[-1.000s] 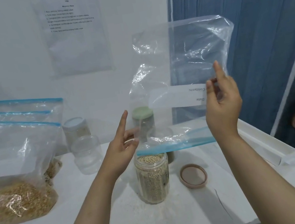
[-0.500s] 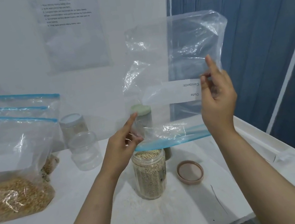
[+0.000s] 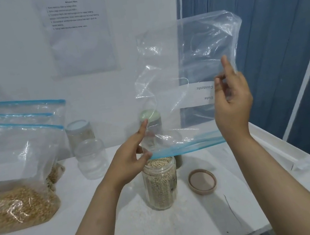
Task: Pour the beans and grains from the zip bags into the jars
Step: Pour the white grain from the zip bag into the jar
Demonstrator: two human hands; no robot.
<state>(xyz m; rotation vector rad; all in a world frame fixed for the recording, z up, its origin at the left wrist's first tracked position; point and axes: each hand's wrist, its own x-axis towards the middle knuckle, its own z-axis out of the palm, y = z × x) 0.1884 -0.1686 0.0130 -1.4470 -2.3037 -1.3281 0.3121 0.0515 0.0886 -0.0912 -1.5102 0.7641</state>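
- Two hands hold one empty zip bag [image 3: 190, 74] upside down over the filled jar [image 3: 161, 182] mid-table.
- Left grip [image 3: 130, 159] pinches its blue zip edge.
- Right grip [image 3: 231, 99] pinches the bag's side.

We see two bare forearms reaching in from the bottom edge, with no sleeves on them. The left hand [image 3: 128, 161] and right hand [image 3: 232, 101] wear no gloves, rings or watch.
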